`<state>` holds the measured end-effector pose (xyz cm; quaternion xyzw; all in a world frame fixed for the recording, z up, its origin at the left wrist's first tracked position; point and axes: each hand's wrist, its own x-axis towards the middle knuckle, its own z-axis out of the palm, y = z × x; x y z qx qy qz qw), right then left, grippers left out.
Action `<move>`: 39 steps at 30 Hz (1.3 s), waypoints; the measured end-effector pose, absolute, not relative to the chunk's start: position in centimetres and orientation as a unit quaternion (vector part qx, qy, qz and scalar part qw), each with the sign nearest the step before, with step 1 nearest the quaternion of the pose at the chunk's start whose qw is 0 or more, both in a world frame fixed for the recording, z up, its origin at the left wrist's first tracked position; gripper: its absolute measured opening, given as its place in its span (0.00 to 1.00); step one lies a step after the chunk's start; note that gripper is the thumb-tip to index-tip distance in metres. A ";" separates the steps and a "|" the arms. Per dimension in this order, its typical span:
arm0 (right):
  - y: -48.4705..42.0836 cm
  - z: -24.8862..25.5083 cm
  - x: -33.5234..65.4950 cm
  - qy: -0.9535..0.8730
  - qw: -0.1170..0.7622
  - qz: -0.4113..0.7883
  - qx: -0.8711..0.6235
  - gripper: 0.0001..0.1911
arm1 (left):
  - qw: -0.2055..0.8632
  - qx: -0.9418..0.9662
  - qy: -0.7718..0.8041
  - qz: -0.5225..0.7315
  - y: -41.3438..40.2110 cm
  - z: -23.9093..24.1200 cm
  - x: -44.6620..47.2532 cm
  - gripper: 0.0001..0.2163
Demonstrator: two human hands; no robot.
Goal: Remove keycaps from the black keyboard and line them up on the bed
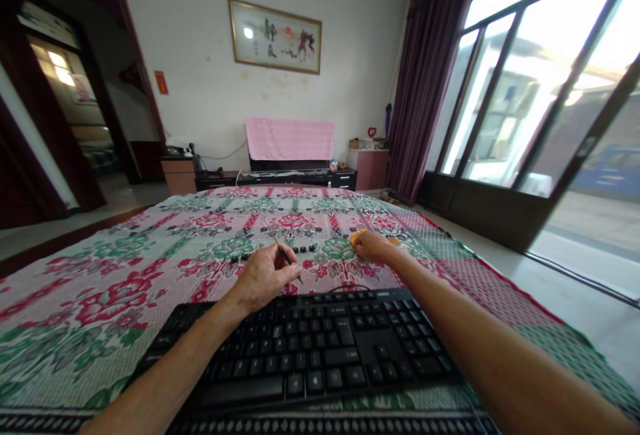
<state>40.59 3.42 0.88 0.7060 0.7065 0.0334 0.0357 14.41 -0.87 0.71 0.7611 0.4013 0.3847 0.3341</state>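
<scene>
A black keyboard (pixel 320 348) lies near me on the patterned cloth, its top row partly bare behind my left hand. My left hand (pixel 265 276) is closed around a thin, dark, stick-like tool (pixel 285 253) whose slim pale end points up and away; its exact kind is unclear. Several small black keycaps (pixel 303 249) sit in a row on the cloth beyond that hand. Farther right, past the keyboard, my right hand (pixel 373 247) has its fingers closed on a yellow-orange cloth-like piece (pixel 356 237). More orange shows behind the wrist.
A red, green and white floral cloth (pixel 125 295) covers the table. Beyond it stand a low black cabinet (pixel 225 181) and a screen draped with a pink towel (pixel 290 139). Glass doors (pixel 520 108) and a purple curtain (pixel 425 75) are at the right.
</scene>
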 end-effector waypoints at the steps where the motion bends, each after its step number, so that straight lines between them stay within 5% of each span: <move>1: 3.2 1.1 40.4 0.712 0.033 0.038 0.700 0.17 | 0.343 0.760 0.399 0.383 -1.0 0.7 14.5 0.07; 7: -0.6 1.9 39.0 0.761 -0.018 0.022 0.648 0.15 | 0.386 0.762 0.366 0.369 -2.2 0.8 15.6 0.07; 14: -3.6 0.0 39.0 0.803 -0.151 -0.137 0.560 0.14 | 0.393 0.774 0.355 0.347 -2.7 0.1 16.3 0.06; 39: -3.5 -0.8 38.0 0.729 -0.171 -0.170 0.640 0.10 | 0.274 0.842 0.360 0.294 -3.5 0.6 16.3 0.04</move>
